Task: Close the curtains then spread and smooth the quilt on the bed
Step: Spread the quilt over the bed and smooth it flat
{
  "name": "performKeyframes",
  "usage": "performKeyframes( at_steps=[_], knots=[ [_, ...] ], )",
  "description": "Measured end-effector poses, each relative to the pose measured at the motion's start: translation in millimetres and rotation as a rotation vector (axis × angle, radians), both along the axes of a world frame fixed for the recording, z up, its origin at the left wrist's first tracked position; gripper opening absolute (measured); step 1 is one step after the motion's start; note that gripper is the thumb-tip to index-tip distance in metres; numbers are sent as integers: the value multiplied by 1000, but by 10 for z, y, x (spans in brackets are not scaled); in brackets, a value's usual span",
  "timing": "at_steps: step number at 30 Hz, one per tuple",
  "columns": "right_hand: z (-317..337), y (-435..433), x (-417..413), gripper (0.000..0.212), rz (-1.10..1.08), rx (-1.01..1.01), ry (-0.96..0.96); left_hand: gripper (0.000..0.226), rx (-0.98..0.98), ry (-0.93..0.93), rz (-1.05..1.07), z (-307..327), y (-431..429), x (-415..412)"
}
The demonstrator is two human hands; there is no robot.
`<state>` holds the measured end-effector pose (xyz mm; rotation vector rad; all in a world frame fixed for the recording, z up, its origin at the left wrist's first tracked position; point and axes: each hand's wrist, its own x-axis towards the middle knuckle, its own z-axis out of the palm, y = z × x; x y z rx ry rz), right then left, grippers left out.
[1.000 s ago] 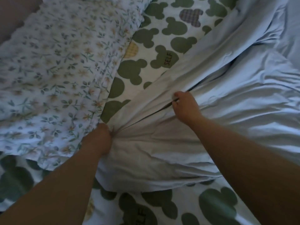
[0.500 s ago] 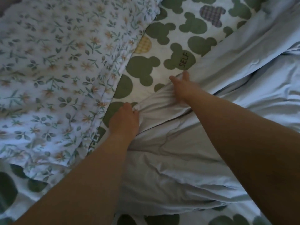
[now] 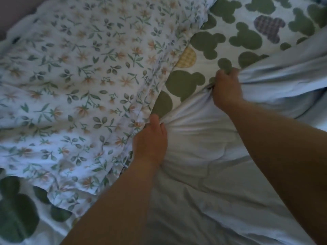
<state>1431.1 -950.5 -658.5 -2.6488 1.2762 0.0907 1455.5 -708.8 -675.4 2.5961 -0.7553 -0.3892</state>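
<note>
A pale blue quilt (image 3: 208, 174) lies rumpled over the right half of the bed. My left hand (image 3: 150, 140) grips its top edge near the corner, right beside the pillow, with the cloth gathered into folds at the fist. Further up and to the right, my right hand (image 3: 227, 89) grips the same edge in a closed fist. The stretch of quilt between the two hands is pulled taut. No curtains are in view.
A floral pillow (image 3: 74, 89) fills the left side. Beneath it and the quilt lies a white bedsheet (image 3: 212, 55) printed with green mouse-head shapes. A dark strip of wall or headboard (image 3: 16, 7) shows at the top left corner.
My right hand, flat on the quilt half a second ago, now grips the edge in a fist. Both hands have carried the edge further up toward the pillow.
</note>
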Motion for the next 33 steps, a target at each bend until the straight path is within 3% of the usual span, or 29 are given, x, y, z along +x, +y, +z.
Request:
performKeyframes(
  at_steps=[4,9,16,24,29,33],
  knots=[
    [316,374,775,32,232,56,-321,34,32,7,153,21,136,38],
    [108,1003,980,33,654,200,-164,44,182,101,202,-103,301,-80],
    [-34,845,408,61,292,397,-269,33,150,82,203,-86,349,-81],
    [119,836,-691,26,118,232,-62,68,274,49,127,77,603,-448],
    [220,1044,-1324,23,175,263,68,74,300,-70,1,177,806,-814],
    [346,1292,-1881,25,229,268,138,71,291,-149,-218,237,989,-1246]
  ],
)
